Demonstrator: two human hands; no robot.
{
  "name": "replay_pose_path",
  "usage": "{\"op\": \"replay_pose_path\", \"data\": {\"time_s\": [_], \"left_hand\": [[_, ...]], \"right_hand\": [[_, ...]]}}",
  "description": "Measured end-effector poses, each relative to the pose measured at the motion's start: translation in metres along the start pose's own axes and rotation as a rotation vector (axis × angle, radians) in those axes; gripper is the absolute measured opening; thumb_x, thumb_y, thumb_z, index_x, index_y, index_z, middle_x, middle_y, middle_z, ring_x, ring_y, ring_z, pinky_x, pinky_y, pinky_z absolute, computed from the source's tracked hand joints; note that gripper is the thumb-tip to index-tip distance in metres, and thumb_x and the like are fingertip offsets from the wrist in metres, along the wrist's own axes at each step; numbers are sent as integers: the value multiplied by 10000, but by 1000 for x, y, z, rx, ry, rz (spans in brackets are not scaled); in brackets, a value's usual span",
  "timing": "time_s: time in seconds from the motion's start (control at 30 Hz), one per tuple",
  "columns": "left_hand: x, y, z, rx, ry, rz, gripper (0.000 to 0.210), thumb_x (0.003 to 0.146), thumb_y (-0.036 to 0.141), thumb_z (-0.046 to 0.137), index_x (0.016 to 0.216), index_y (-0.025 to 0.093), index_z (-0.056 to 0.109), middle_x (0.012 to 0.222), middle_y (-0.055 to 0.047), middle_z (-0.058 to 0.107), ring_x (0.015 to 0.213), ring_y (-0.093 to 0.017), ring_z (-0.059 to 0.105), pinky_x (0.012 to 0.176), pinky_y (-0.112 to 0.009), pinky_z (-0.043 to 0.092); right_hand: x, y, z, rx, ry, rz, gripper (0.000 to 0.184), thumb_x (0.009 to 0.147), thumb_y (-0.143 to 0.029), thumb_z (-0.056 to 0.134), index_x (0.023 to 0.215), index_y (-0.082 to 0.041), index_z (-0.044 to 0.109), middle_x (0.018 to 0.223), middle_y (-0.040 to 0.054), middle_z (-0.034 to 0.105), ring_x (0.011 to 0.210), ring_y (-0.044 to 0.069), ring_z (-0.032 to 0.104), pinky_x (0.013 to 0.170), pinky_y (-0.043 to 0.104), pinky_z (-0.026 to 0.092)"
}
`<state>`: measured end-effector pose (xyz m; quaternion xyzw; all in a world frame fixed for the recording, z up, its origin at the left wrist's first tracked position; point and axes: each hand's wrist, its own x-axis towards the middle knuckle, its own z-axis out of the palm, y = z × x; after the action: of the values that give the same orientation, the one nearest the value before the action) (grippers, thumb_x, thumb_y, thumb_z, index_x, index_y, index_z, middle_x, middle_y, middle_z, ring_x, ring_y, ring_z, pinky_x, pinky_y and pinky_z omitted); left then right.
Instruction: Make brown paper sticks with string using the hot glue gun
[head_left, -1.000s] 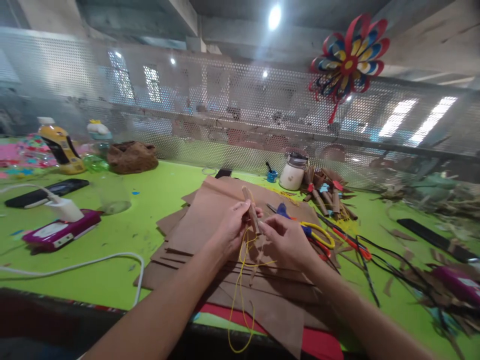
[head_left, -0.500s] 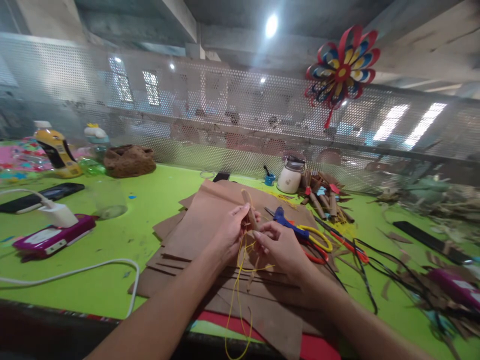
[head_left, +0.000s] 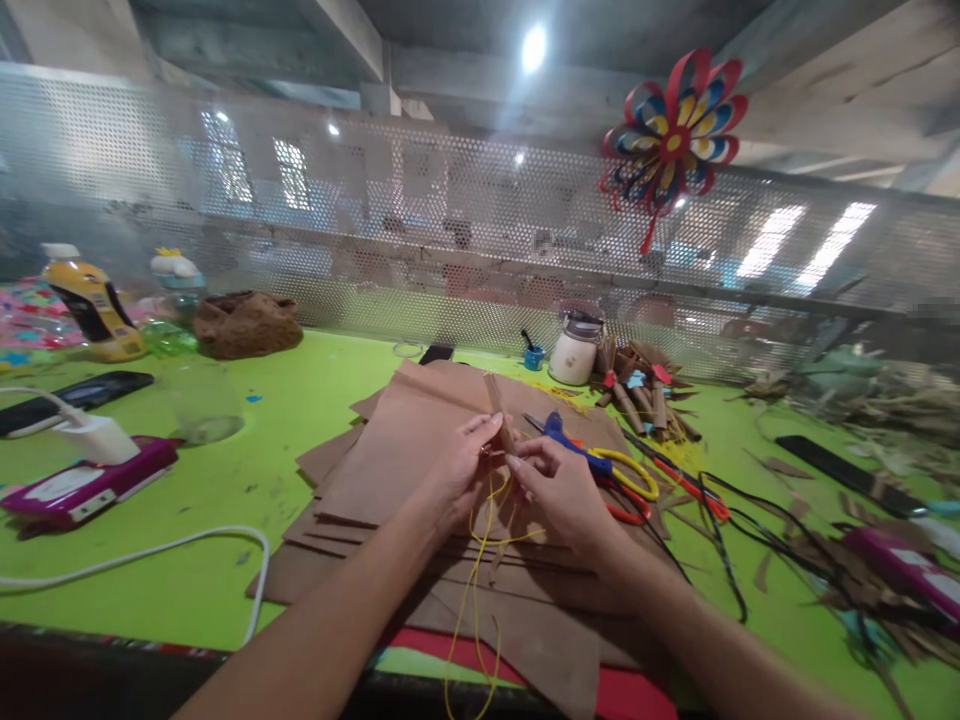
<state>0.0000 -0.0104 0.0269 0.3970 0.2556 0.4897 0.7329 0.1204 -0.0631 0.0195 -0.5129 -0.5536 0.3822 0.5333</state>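
A perforated metal screen [head_left: 337, 220] spans the far side of a bright green bench [head_left: 277, 410]. On the bench, a loose, uneven stack of brown sheets [head_left: 390, 430] lies beneath the person's forearms, with red material [head_left: 634, 692] showing under its near edge. A red, blue and yellow flower ornament [head_left: 673, 143] hangs in front of the screen, high on the right. Both hands meet above the stack: the left hand [head_left: 461, 470] grasps a slim brown roll between thumb and fingers, and the right hand [head_left: 556, 480] pinches near its lower end; whether thread is caught there too cannot be told. Just beyond the right hand lie blue-and-yellow-handled scissors [head_left: 600, 463], with a white jar [head_left: 571, 355] farther back. The brown roll [head_left: 493, 395] tilts up from the fingers, over the sheets. Thinnest of all, yellow thread [head_left: 478, 570] dangles in loops below the hands.
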Motion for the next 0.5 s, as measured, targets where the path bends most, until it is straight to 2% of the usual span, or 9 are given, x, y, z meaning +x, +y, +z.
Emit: {"op": "replay_pose_path", "data": {"time_s": [0.2,0.37,0.5], "left_hand": [[0,1,0,-23,-24,-56,161,763,275,645,782,115,645,731,-41,643,626,-113,577,584,-215,454],[1,3,-2,-22,-19,-50,147,761,251,638,751,105,650,716,-40,639,629,-112,579,609,-215,457],[3,7,-3,-89,43,-80,105,761,200,640,741,98,656,696,-39,632,613,-99,573,603,-201,452]], "right_hand": [[-2,-3,-1,-4,-14,12,327,712,-470,657,807,-170,571,523,-23,558,437,122,495,432,243,373],[-6,-4,0,-111,-28,-50,335,772,-480,608,842,-153,610,592,9,614,515,138,555,468,240,414],[-10,-8,-2,-233,-66,-152,373,838,-467,534,634,-157,572,511,-10,555,474,107,500,457,219,367]]}}
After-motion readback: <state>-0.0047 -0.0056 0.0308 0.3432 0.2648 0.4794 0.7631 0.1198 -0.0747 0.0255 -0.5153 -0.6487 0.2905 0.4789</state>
